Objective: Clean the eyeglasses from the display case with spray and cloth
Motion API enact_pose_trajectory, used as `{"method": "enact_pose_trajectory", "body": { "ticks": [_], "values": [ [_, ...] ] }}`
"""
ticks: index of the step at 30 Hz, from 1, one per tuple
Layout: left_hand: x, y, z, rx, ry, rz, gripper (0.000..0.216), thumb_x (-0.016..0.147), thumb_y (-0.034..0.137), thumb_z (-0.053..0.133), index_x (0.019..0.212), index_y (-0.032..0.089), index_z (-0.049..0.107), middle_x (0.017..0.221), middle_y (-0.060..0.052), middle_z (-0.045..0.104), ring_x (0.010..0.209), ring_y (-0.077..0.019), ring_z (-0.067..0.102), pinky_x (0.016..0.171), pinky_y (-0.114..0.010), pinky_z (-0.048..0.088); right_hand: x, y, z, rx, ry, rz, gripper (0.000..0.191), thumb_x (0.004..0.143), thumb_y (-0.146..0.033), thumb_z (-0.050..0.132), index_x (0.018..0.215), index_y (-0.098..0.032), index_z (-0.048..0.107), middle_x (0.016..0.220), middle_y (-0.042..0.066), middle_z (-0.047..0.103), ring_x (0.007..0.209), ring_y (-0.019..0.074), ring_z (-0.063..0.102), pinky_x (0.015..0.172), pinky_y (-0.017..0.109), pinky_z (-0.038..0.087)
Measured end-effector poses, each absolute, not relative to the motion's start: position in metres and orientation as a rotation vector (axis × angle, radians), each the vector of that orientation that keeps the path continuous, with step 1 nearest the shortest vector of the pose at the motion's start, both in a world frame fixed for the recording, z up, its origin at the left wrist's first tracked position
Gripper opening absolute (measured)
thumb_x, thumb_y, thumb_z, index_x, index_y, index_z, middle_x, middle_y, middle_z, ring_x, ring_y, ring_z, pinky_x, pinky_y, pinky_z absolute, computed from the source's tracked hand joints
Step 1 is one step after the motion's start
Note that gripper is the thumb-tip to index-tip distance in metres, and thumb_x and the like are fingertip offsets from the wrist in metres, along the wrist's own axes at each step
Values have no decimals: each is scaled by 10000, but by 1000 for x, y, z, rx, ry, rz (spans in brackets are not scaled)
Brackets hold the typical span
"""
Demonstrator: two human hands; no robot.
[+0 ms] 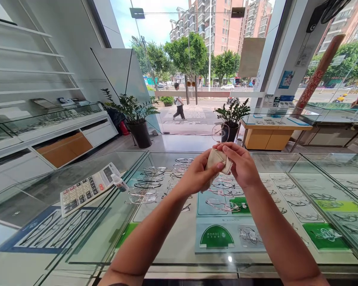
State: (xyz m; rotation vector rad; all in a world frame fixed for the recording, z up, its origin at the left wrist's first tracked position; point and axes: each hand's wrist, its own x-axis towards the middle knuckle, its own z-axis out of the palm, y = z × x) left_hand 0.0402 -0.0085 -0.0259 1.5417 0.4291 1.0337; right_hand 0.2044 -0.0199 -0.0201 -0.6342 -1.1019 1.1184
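Both hands meet in front of me above the glass display counter. My left hand is closed around a beige cleaning cloth, its thumb pressed on the front of the fold. The fingers of my right hand pinch at the cloth's upper right edge. From above the fingers rises a thin round rim of a pair of eyeglasses. Cloth and fingers hide the rest of the glasses, so how each hand grips them is partly covered. Rows of spectacle frames lie below, under the counter glass.
A large-key calculator rests on the counter at left, beside a small white bottle. Potted plants flank the glass entrance. A person walks outside. More display cases stand at right and left.
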Motion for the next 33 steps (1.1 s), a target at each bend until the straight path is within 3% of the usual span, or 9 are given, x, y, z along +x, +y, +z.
{"method": "enact_pose_trajectory", "body": {
  "ticks": [5,10,19,24,27,29,31,33],
  "values": [
    [35,-8,-21,1531,434,971,613,865,481,880,1360,184,672,987,-81,733,804,-187,673,696,-283,533,205,-19,-20,-629,-1095,1137,181,844,-470,888,915,-310,838,1055,23,830,979,229,738,843,385,610],
    [36,-9,-20,1511,439,979,557,926,511,813,1363,191,686,1026,-95,747,833,-196,693,735,-302,551,206,-18,-20,-643,-1115,1117,194,846,-494,883,914,-318,837,1040,41,827,957,258,733,779,414,622],
    [36,-11,-19,1500,481,1016,568,857,460,893,1303,167,698,934,-74,751,752,-174,686,640,-259,534,203,-18,-19,-615,-1160,1110,211,861,-514,863,906,-310,834,1073,34,829,1054,249,726,906,409,613],
    [43,-13,-21,1476,510,1122,555,840,471,900,1246,144,708,845,-38,718,663,-133,643,593,-246,558,197,-23,-19,-607,-1147,1135,224,869,-525,857,920,-308,837,999,37,808,833,211,691,620,334,577],
    [50,-13,-23,1454,517,1203,555,831,493,897,1223,147,711,844,-33,719,658,-130,642,573,-242,578,195,-25,-19,-622,-1159,1140,264,866,-563,852,935,-308,833,984,42,799,756,205,664,553,336,560],
    [53,-14,-23,1437,522,1246,567,828,518,893,1219,149,709,808,-20,706,619,-122,631,521,-225,554,193,-25,-19,-620,-1165,1118,268,866,-565,852,942,-309,833,1033,38,803,826,219,692,638,361,607],
    [55,-14,-23,1419,525,1280,577,822,543,891,1202,148,709,750,-3,683,570,-112,612,468,-207,514,192,-25,-20,-594,-1180,1071,243,875,-546,852,945,-314,836,1068,32,807,993,243,723,848,399,638],
    [55,-15,-23,1400,530,1308,585,811,570,892,1182,153,715,701,12,660,529,-109,596,422,-198,470,191,-24,-21,-568,-1215,1034,226,892,-542,839,953,-324,840,1090,29,809,1141,260,717,1045,436,590]
  ]
}}
